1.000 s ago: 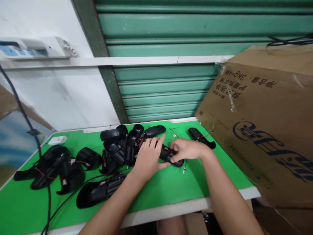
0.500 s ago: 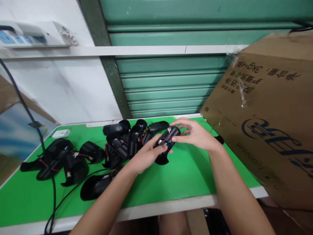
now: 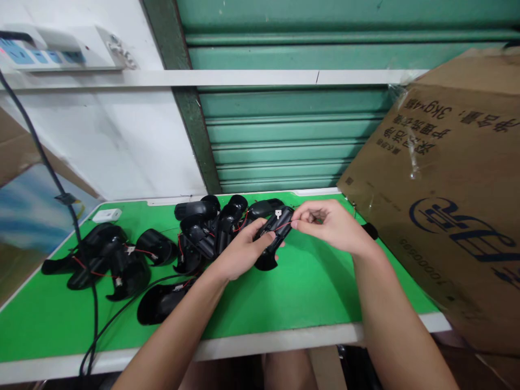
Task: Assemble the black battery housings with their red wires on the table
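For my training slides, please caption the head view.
Left hand holds a black part over a green tabletop; right hand pinches its red wire.

- Black: the housing (image 3: 283, 232) in our left hand (image 3: 244, 246), marked by a white connector (image 3: 278, 214).
- Red: the thin wire (image 3: 285, 223) at our right hand (image 3: 329, 225).
- Black too: the other housings (image 3: 199, 233) heaped left of our left hand, streaked with red wires (image 3: 143, 251).
- Bright plain green: the tabletop (image 3: 309, 292) beneath our hands, with a white edge (image 3: 284, 340) nearer us.
- Muted green, in horizontal ribs: the shutter (image 3: 280, 130) beyond our hands, crossed by a white bar (image 3: 260, 77).
- Brown, with dark blue logo and blackish lettering: the carton (image 3: 377, 211) right of our right hand.
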The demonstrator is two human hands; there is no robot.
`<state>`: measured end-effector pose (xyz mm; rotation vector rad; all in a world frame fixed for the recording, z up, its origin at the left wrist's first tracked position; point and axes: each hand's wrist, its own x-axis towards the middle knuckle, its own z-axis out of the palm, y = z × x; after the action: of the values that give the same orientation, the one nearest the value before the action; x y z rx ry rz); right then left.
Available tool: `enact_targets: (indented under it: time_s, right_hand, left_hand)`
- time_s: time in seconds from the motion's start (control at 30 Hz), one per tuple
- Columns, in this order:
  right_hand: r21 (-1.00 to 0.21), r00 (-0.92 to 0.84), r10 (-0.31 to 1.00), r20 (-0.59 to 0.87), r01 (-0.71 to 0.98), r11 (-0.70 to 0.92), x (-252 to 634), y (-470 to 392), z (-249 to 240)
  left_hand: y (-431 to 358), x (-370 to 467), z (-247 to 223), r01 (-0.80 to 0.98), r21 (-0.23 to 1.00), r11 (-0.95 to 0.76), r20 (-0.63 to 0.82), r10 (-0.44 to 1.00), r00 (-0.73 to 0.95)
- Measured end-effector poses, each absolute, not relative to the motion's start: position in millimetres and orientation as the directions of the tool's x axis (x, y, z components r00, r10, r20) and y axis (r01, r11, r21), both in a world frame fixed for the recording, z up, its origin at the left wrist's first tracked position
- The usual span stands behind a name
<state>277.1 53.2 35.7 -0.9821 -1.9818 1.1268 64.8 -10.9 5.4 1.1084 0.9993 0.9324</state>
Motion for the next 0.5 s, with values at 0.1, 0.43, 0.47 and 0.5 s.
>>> enact_targets:
  time_s: [0.1,0.43,0.47,0.5]
  right_hand:
    - [-0.875,-0.522,0.839,0.155,0.321,0.361,280,51,39]
    - [-0.678,-0.372,0.87,0.324,0.55,0.488,249,35,36]
    - [-0.659,-0.352,0.867,0.351,0.565,0.496,243,33,33]
    - [-0.646,-0.357,0.857,0.372,0.562,0.515,238,32,29]
  left_hand:
    - [-11,63,6,0.016,0.995,0.099,-0.1,0.955,0.28]
    - [-12,68,6,0.076,0.994,0.078,-0.092,0.977,0.19]
    - [-12,68,5,0.136,0.99,0.026,-0.05,0.984,0.172]
    - [-12,69,4,0.174,0.985,-0.011,-0.017,0.987,0.159]
